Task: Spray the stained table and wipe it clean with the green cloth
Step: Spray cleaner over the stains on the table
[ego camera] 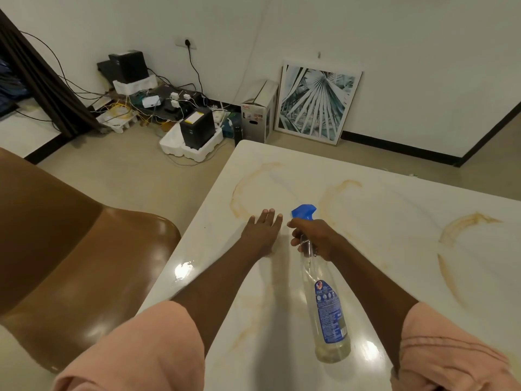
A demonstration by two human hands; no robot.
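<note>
A white marble-look table carries several curved orange-brown stains. My right hand grips the neck of a clear spray bottle with a blue trigger head and a blue label, held tilted above the table with its nozzle toward the far side. My left hand lies flat on the tabletop with fingers straight, just left of the bottle's head. No green cloth is in view.
A brown glossy chair stands at the table's left side. On the floor beyond lie black boxes, cables and white foam trays, a cardboard box and a framed picture leaning on the wall.
</note>
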